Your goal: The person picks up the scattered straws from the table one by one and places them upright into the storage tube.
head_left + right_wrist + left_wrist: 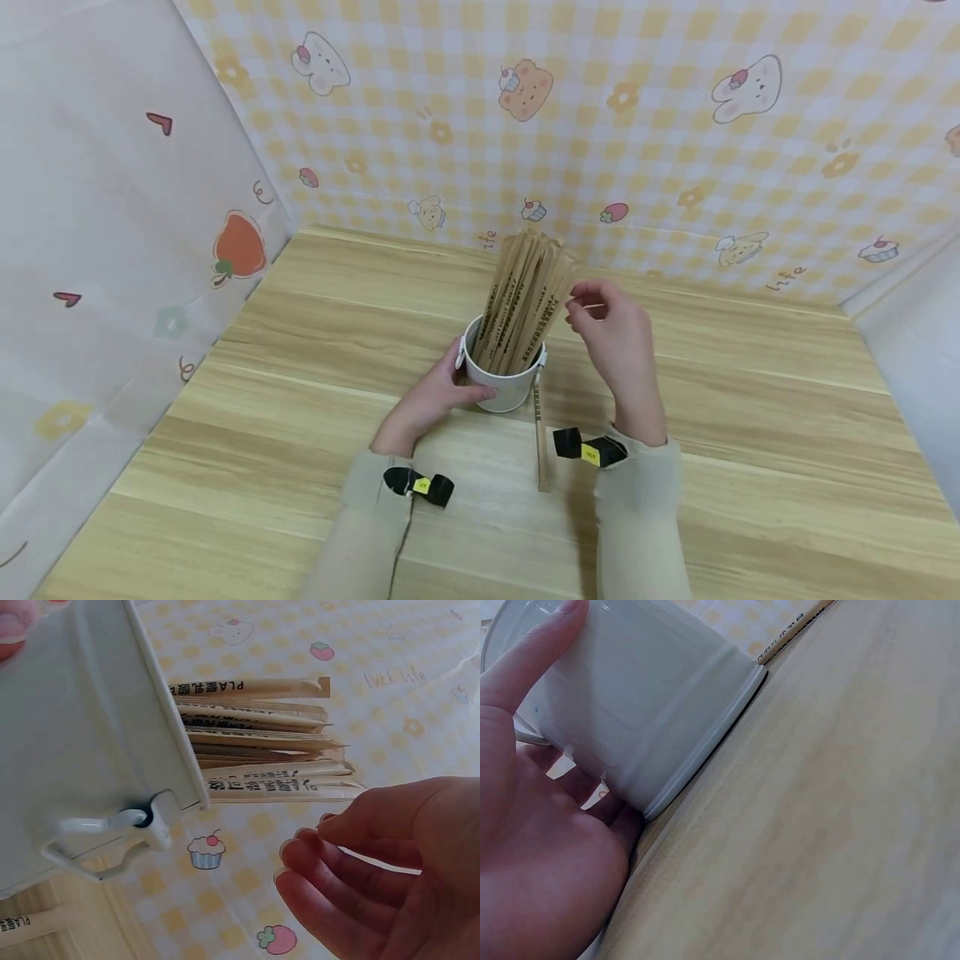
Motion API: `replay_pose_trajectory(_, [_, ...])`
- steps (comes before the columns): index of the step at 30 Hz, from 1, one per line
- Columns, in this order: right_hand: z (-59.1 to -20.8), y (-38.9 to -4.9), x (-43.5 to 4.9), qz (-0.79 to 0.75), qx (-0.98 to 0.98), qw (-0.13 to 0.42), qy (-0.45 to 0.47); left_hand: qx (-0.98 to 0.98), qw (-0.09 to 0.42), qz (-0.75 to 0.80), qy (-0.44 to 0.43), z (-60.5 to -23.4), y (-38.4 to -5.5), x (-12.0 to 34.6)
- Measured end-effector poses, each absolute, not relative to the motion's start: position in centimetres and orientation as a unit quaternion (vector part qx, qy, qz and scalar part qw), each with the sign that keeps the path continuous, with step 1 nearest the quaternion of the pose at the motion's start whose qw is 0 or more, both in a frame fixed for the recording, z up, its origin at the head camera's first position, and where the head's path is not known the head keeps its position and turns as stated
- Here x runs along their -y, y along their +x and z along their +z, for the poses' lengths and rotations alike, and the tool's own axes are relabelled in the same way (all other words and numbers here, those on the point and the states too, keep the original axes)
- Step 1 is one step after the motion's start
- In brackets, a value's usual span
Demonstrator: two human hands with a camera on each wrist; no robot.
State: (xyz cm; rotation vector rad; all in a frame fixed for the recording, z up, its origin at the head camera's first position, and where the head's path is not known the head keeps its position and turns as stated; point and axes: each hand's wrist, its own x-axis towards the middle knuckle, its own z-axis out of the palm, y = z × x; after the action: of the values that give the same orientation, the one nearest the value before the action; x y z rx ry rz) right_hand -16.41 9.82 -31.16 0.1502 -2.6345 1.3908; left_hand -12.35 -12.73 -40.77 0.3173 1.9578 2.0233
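Note:
A small white bucket (504,393) stands on the wooden table, packed with paper-wrapped straws (525,292) that lean up to the right and carry dark print. My left hand (435,393) holds the bucket from its left side, thumb across the front; the left wrist view shows the palm (547,855) close to its base. Just right of the wrapped straws is my right hand (618,342), its fingers loosely bent. In the right wrist view a small gap parts the fingertips (296,859) from the straw ends, and nothing is seen between them.
One wrapped straw (542,446) lies on the table (750,392) in front of the bucket, on its right. A wire handle (71,859) hangs from the bucket's side lug. Behind the table rises a yellow checked cloth (600,142); a white cloth (127,208) hangs at the left.

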Motion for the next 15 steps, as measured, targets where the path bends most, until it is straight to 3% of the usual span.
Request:
replay_pose_trajectory(8, [-32.9, -17.4, -9.7, 0.469, 0.882, 0.043, 0.032, -0.689, 0.149, 0.702, 0.105, -40.9, -12.4, 12.7])
replay_pose_trajectory(15, [-35.5, -18.5, -9.6, 0.399, 0.914, -0.044, 0.057, -0.688, 0.153, 0.701, 0.107, -40.8, -12.4, 12.7])
